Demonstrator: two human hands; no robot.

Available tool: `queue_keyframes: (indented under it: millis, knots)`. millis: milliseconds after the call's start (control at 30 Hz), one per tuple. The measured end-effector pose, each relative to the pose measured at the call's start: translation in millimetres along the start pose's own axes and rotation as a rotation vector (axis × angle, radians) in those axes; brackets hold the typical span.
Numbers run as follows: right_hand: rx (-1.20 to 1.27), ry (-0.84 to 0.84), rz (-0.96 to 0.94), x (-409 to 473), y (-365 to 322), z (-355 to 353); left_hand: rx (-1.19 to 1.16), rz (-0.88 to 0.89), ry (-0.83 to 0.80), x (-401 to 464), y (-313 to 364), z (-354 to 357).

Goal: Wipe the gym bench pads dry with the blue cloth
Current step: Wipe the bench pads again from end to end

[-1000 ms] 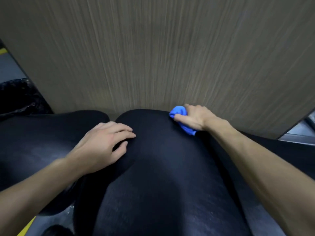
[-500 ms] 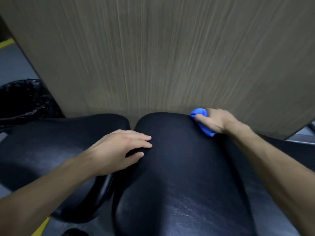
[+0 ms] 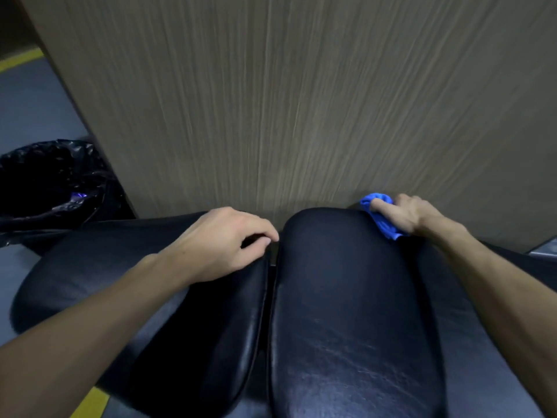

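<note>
Two black padded bench pads lie side by side below me: a long centre pad and a left pad, split by a narrow gap. My right hand grips the bunched blue cloth and presses it against the far right corner of the centre pad, close to the wall. My left hand rests on the left pad at the gap, fingers curled over its edge and holding nothing else. Part of the cloth is hidden under my right fingers.
A wood-grain wall panel rises directly behind the pads. A bin lined with a black bag stands at the left. Grey floor with a yellow line shows at the far left, another yellow strip at the bottom.
My view has swung left, so the pads and both hands sit further right. My left hand slid from the centre pad to the left pad's edge. The cloth stays at the far right corner.
</note>
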State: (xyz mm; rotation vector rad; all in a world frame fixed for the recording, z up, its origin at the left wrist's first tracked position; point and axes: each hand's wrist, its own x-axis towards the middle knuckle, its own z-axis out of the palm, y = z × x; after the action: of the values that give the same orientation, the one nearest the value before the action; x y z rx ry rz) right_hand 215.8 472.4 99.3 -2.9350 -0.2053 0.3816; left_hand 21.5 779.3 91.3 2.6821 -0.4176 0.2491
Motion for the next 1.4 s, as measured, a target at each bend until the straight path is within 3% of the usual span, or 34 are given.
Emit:
queue_keyframes:
  millis: [167, 367, 533, 767, 1067, 1233, 1333, 1400]
  knots:
    - [-0.066, -0.061, -0.171, -1, -94, 21, -0.102, -0.144, 0.231, -20, -37, -27]
    - [-0.101, -0.185, -0.309, -24, -181, 44, -0.132, -0.158, 0.253, -19, -51, -41]
    - [-0.055, -0.106, -0.325, -45, -181, 42, -0.086, -0.149, 0.283, -19, -46, -57]
    - [0.208, 0.209, -0.499, -103, -162, 69, -0.022, -0.209, 0.258, -43, -31, -83]
    - [0.4, 0.2, -0.46, -186, -133, 80, 0.06, -0.273, 0.074, -106, -1, -107]
    - [0.678, 0.144, -0.373, -235, -111, 79, 0.036, -0.389, -0.017, -146, 5, -119]
    - [1.126, 0.109, -0.261, -255, -103, 53, -0.012, -0.45, -0.018, -171, 13, -134]
    - [1.451, 0.244, -0.118, -261, -105, 39, -0.062, -0.492, 0.018, -185, 15, -139]
